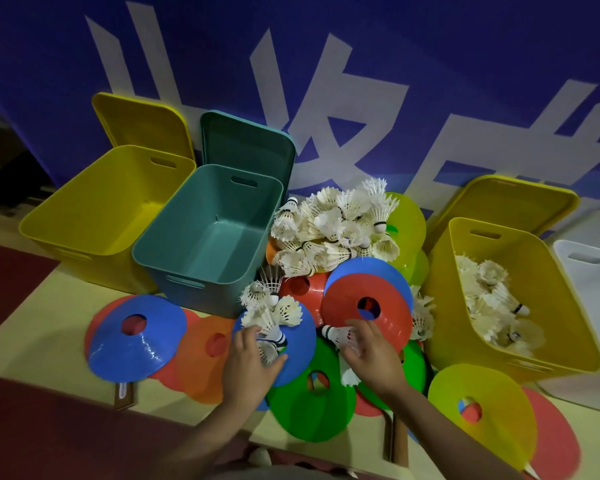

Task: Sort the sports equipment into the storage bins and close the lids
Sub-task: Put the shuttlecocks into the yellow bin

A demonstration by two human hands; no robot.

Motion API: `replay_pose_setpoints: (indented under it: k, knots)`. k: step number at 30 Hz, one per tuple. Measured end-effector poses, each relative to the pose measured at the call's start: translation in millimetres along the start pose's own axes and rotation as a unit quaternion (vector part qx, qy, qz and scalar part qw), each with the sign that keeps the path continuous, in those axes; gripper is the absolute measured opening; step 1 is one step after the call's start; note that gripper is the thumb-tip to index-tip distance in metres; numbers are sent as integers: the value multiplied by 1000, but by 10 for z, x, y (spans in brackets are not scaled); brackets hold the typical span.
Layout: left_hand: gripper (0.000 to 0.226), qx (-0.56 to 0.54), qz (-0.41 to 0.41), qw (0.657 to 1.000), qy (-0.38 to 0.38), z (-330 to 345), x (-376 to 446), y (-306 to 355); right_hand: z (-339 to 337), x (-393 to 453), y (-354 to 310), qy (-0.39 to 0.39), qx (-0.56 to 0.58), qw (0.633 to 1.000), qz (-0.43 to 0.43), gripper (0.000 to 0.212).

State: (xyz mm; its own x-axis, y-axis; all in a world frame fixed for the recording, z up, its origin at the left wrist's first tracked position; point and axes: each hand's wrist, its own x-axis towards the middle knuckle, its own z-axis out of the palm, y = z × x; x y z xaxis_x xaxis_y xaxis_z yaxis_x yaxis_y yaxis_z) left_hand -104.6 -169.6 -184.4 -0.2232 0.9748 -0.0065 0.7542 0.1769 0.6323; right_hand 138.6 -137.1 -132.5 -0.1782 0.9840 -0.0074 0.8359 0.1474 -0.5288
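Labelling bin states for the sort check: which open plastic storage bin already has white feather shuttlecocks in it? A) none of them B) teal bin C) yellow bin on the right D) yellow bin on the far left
C: the yellow plastic bin on the right holds a heap of white feather shuttlecocks, while the teal plastic bin and the yellow plastic bin on the far left show only bare insides.

Both bare forearms reach forward and down from the bottom edge, angling slightly toward each other. The left hand (248, 362) is palm-down, fingers curled — thumb out to the right — gripping something white. The right hand (371, 353) is also palm-down, its fingers bent and pinching something white at the fingertips.
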Motion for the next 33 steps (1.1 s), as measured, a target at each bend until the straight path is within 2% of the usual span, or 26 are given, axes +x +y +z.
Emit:
replay_pose_setpoints:
  k: [2,5,7,12,17,22,26,28,33]
  knots:
    - [70,27,-20,999,11,53,25,65,-37,-32,54,-6,8,1000,-7,41]
    - [55,32,-43,999,0,125,18,183,-112,-66,161,-17,25,999,-17,42]
    - [42,-3,-52,999,12,128,-24,280,-172,-72,243,-19,41,999,-23,44]
    - [40,-81,-59,991,85,28,-170,549,-432,-41,416,1,105,993,-46,44]
    - [22,-173,-74,980,58,13,-239,928,-679,8,600,13,166,985,-42,41]
    - [17,-261,-47,964,24,140,-209,1586,-1059,4,797,56,219,973,-44,34]
    - [20,-290,-7,957,15,349,-176,2164,-1455,-42,1086,110,243,964,-23,38]
    - [18,-294,19,955,17,504,-156,2420,-1661,-83,1276,138,257,956,-13,29]
    - [20,-327,61,943,-24,880,-136,3048,-2108,-195,1948,205,214,951,86,32]
